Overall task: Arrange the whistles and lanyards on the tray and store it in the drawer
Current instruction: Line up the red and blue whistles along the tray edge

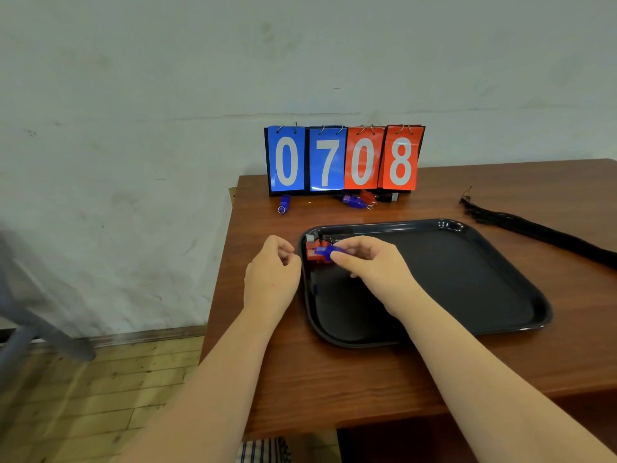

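A black plastic rectangular tray (467,282) lies on the brown wooden worktop (334,379), centre right of the frame. Over the tray's upper left corner, the right hand (370,262) holds a translucent blue plastic whistle (323,251), with thumb and fingers (344,247) clamped on it. Directly under it, a red plastic whistle (311,254) sits inside that same corner. Whether the two touch cannot be told. A thin black cord (367,232) runs from there along the tray's far inner edge.

The left hand (272,272) is just outside the tray's left rim. Its fingers are loosely curled, thumb and forefinger close together, with nothing visible between them.

At the top centre, against the pale wall, stands a flip scoreboard (344,158) with two blue cards and two red cards reading 0 7 0 8. On the worktop in front of it, a second blue whistle (283,204) lies alone under the leftmost card. Further right, a third blue whistle (353,201) lies just beside another red whistle (367,195).

In the right of the frame, a bundle of black lanyards (534,232) stretches across the worktop beyond the tray's far right corner, apart from the rim.
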`<move>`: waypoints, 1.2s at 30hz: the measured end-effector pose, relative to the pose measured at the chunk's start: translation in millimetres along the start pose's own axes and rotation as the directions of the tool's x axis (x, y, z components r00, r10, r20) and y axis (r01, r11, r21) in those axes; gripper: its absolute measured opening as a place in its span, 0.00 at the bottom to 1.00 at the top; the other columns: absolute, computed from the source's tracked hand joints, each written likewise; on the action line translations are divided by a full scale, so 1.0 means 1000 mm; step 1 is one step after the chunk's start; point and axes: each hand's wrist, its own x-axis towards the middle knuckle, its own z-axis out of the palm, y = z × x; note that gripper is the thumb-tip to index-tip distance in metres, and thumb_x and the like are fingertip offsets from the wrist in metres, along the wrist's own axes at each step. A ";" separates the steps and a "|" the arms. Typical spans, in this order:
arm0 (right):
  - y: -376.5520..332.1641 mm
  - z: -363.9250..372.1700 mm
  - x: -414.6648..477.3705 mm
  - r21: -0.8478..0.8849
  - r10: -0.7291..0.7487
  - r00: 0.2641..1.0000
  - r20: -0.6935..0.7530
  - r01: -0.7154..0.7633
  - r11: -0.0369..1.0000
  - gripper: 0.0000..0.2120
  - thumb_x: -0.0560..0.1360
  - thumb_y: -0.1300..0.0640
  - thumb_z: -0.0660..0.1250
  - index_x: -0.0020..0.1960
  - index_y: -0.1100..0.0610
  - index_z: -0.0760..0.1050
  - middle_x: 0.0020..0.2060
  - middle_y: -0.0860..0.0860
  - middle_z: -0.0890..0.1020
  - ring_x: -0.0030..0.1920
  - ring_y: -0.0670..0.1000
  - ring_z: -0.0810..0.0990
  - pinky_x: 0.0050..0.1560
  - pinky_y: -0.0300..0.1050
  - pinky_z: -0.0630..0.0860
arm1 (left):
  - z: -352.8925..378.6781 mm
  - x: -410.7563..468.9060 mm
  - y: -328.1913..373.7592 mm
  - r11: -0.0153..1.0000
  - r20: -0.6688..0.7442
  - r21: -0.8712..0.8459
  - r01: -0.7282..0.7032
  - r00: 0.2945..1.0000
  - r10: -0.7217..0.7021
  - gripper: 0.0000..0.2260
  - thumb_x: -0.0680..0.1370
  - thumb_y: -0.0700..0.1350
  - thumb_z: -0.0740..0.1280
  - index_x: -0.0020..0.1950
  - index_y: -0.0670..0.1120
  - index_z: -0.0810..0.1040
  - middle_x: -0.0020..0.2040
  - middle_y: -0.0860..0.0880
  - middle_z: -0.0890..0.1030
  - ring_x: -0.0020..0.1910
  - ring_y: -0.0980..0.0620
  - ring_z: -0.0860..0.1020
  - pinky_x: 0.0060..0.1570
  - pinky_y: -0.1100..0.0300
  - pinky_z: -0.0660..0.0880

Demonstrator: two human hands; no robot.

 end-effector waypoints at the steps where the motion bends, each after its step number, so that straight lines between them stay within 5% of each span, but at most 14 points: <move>1: 0.001 0.001 -0.002 -0.124 -0.037 0.999 0.011 0.038 0.991 0.11 0.73 0.53 0.75 0.55 0.49 0.81 0.47 0.43 0.83 0.49 0.43 0.81 0.46 0.35 0.76 | 0.000 0.000 0.000 1.000 -0.005 0.001 -0.006 1.000 0.006 0.05 0.79 0.45 0.65 0.54 0.53 0.74 0.47 0.56 0.77 0.44 0.59 0.75 0.35 0.66 0.68; 10: 0.003 0.004 0.001 -0.503 -0.097 0.991 0.088 0.128 0.855 0.14 0.74 0.49 0.74 0.59 0.45 0.80 0.50 0.42 0.77 0.47 0.40 0.75 0.45 0.32 0.71 | 0.000 0.000 -0.002 1.000 -0.003 -0.010 -0.010 1.000 0.010 0.05 0.79 0.45 0.65 0.54 0.53 0.74 0.48 0.56 0.77 0.45 0.59 0.74 0.36 0.66 0.69; 19: 0.004 0.007 -0.001 -0.498 -0.144 0.988 0.061 0.155 0.854 0.13 0.73 0.53 0.75 0.56 0.47 0.80 0.47 0.42 0.78 0.45 0.41 0.75 0.44 0.32 0.70 | 0.000 0.001 -0.003 0.999 0.021 0.001 -0.052 0.998 0.052 0.04 0.79 0.46 0.64 0.51 0.55 0.76 0.47 0.58 0.78 0.48 0.57 0.76 0.47 0.57 0.78; 27: 0.001 0.008 -0.001 -0.562 -0.228 0.969 0.096 0.242 0.791 0.15 0.74 0.52 0.74 0.60 0.46 0.80 0.52 0.43 0.77 0.48 0.43 0.75 0.52 0.37 0.75 | -0.001 0.001 -0.001 0.998 0.012 -0.015 -0.061 0.998 0.061 0.04 0.80 0.45 0.65 0.52 0.53 0.77 0.48 0.56 0.78 0.47 0.58 0.76 0.46 0.59 0.77; 36: 0.003 0.009 -0.001 -0.611 -0.248 0.964 0.099 0.256 0.749 0.14 0.75 0.53 0.72 0.60 0.49 0.80 0.50 0.44 0.78 0.48 0.42 0.74 0.47 0.31 0.69 | 0.001 0.002 -0.005 0.998 0.013 -0.040 -0.058 0.998 0.059 0.04 0.79 0.45 0.65 0.50 0.55 0.76 0.47 0.57 0.78 0.47 0.58 0.76 0.46 0.59 0.78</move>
